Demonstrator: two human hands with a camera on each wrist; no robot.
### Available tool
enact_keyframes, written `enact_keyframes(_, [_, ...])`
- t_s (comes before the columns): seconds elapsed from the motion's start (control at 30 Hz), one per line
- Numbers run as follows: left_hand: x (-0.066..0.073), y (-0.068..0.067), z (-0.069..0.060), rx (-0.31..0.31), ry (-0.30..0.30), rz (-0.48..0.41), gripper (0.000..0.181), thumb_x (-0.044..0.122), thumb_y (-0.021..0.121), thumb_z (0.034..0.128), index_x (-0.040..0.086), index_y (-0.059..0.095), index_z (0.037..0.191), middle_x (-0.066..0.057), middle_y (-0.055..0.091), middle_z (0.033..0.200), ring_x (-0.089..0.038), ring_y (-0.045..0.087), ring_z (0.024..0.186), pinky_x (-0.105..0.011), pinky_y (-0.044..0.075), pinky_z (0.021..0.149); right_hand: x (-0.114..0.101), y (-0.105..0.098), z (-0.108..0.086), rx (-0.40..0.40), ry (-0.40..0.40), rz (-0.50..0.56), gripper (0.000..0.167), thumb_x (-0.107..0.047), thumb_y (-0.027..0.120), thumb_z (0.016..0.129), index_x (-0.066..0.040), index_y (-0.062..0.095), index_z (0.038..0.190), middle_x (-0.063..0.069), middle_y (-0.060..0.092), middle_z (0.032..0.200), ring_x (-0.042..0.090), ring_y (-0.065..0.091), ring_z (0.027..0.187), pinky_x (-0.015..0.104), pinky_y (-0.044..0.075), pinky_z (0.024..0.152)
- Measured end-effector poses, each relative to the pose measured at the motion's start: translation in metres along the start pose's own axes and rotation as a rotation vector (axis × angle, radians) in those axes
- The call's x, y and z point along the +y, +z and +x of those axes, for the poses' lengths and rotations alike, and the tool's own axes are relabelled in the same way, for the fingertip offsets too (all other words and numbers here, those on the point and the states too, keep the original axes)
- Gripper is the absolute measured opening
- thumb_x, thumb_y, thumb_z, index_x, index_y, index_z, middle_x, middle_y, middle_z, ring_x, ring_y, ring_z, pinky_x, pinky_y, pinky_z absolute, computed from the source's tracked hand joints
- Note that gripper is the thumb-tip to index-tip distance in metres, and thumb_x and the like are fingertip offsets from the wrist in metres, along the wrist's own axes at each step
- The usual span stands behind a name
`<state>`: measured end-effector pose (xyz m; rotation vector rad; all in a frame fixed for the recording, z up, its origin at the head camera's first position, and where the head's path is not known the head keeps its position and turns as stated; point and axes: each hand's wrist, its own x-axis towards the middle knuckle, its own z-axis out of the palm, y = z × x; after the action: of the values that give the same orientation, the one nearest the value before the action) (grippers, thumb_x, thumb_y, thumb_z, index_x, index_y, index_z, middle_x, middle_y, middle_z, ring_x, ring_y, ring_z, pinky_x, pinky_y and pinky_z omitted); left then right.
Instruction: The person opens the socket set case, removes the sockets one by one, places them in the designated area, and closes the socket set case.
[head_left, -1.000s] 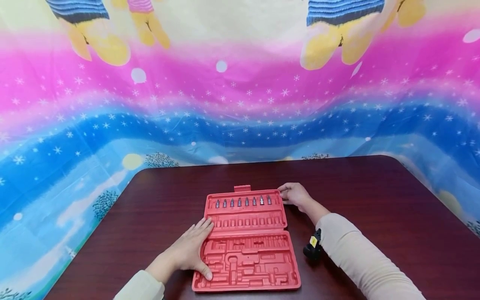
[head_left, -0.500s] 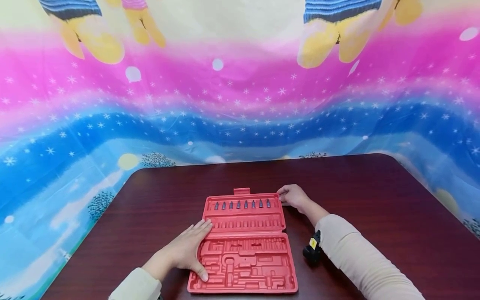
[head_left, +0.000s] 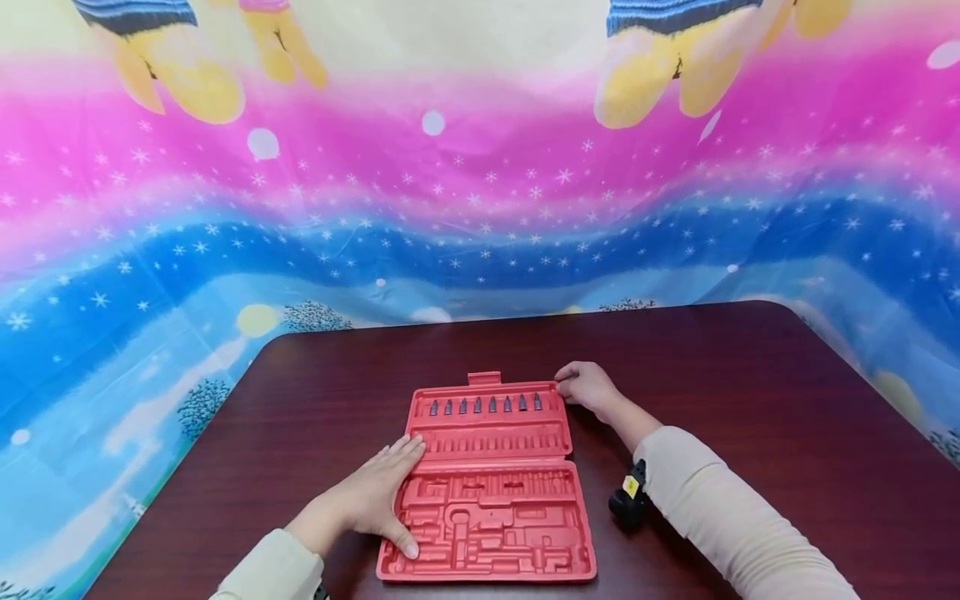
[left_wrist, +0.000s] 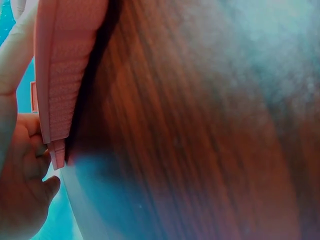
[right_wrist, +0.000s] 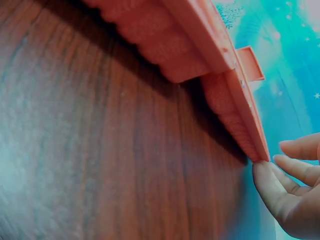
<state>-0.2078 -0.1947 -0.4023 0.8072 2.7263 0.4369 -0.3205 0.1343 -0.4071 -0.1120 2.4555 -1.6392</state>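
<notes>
A red plastic case (head_left: 495,565) lies opened flat on the table, with a row of several dark bits (head_left: 492,405) in its far half. My left hand (head_left: 371,498) rests along the case's left side, fingers spread, thumb over the near half's edge. At the far right corner of the case is my right hand (head_left: 594,392), its fingertips at the rim. The right wrist view has the thumb touching the corner of the red case (right_wrist: 240,105), other fingers loosely bent. In the left wrist view, the case side (left_wrist: 62,75) stands beside my left hand (left_wrist: 20,185).
The dark wood table (head_left: 720,367) extends around the case. A black device with a yellow label (head_left: 628,493) is at the right sleeve. Behind the table hangs a patterned cloth (head_left: 480,200) in pink and blue. The case's latch tab (head_left: 483,378) sticks out at the far edge.
The head view has shifted slightly. Both hands keep nearly the same places at the case, and the case and its bits look unchanged.
</notes>
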Motion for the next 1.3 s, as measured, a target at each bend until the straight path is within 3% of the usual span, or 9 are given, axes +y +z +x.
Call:
enact_keyframes(0.2, [0.000, -0.001, 0.000, -0.004, -0.004, -0.024, 0.124, 0.067, 0.068, 0.0429, 0.000, 0.021, 0.136, -0.014, 0.016, 0.141, -0.026, 0.008, 0.129, -0.044, 0.010, 0.101, -0.011, -0.004, 0.000, 0.021, 0.014, 0.037, 0.026, -0.007, 0.045, 0.088, 0.010, 0.050, 0.108, 0.021, 0.053, 0.099, 0.026, 0.055, 0.084, 0.034, 0.048, 0.073])
enact_keyframes(0.37, [0.001, -0.003, 0.003, -0.004, -0.006, -0.006, 0.124, 0.067, 0.068, 0.0430, 0.000, 0.020, 0.136, -0.014, 0.015, 0.141, -0.026, 0.008, 0.129, -0.042, 0.010, 0.102, -0.020, -0.002, -0.001, -0.058, 0.040, 0.083, 0.027, -0.008, 0.044, 0.088, 0.011, 0.051, 0.107, 0.022, 0.055, 0.096, 0.026, 0.057, 0.081, 0.033, 0.049, 0.070])
enact_keyframes(0.5, [0.002, -0.005, 0.004, -0.015, -0.010, 0.004, 0.124, 0.067, 0.069, 0.0430, 0.000, 0.020, 0.136, -0.013, 0.014, 0.141, -0.026, 0.007, 0.129, -0.042, 0.010, 0.102, -0.023, 0.001, 0.000, -0.111, 0.039, 0.040, 0.027, -0.009, 0.045, 0.088, 0.011, 0.052, 0.104, 0.019, 0.058, 0.091, 0.023, 0.057, 0.077, 0.032, 0.049, 0.067])
enact_keyframes(0.7, [0.003, -0.008, 0.004, -0.023, -0.007, 0.037, 0.125, 0.068, 0.068, 0.0422, -0.001, 0.021, 0.135, -0.015, 0.016, 0.141, -0.027, 0.009, 0.129, -0.043, 0.011, 0.102, -0.027, 0.008, 0.004, -0.122, 0.056, -0.066, 0.026, -0.010, 0.047, 0.086, 0.010, 0.056, 0.101, 0.016, 0.059, 0.086, 0.021, 0.058, 0.071, 0.031, 0.049, 0.062])
enact_keyframes(0.87, [0.003, -0.008, 0.004, -0.030, -0.003, 0.046, 0.125, 0.068, 0.067, 0.0425, -0.002, 0.021, 0.135, -0.016, 0.016, 0.141, -0.027, 0.009, 0.128, -0.043, 0.010, 0.102, -0.031, 0.016, 0.007, -0.094, 0.125, -0.113, 0.021, -0.009, 0.050, 0.085, 0.007, 0.058, 0.095, 0.013, 0.057, 0.079, 0.019, 0.056, 0.062, 0.029, 0.049, 0.056])
enact_keyframes(1.03, [0.003, -0.006, 0.002, -0.043, -0.004, 0.024, 0.124, 0.068, 0.067, 0.0439, -0.001, 0.020, 0.135, -0.015, 0.015, 0.141, -0.028, 0.008, 0.129, -0.044, 0.010, 0.101, -0.033, 0.024, 0.006, -0.041, 0.194, -0.039, 0.018, -0.008, 0.051, 0.083, 0.007, 0.057, 0.091, 0.015, 0.054, 0.078, 0.018, 0.053, 0.059, 0.027, 0.049, 0.053])
enact_keyframes(1.17, [0.003, -0.006, 0.001, -0.041, -0.006, 0.028, 0.124, 0.068, 0.067, 0.0438, -0.002, 0.021, 0.135, -0.015, 0.016, 0.141, -0.027, 0.008, 0.129, -0.043, 0.009, 0.102, -0.033, 0.026, 0.005, -0.020, 0.212, -0.008, 0.017, -0.007, 0.052, 0.083, 0.007, 0.057, 0.090, 0.013, 0.055, 0.076, 0.016, 0.051, 0.057, 0.025, 0.048, 0.051])
enact_keyframes(1.3, [0.003, -0.006, 0.001, -0.040, -0.009, 0.035, 0.124, 0.069, 0.066, 0.0435, -0.002, 0.022, 0.135, -0.015, 0.017, 0.140, -0.027, 0.008, 0.129, -0.043, 0.009, 0.102, -0.032, 0.028, 0.006, 0.006, 0.201, -0.047, 0.011, -0.005, 0.053, 0.080, 0.006, 0.058, 0.080, 0.008, 0.050, 0.062, 0.013, 0.047, 0.048, 0.022, 0.045, 0.045])
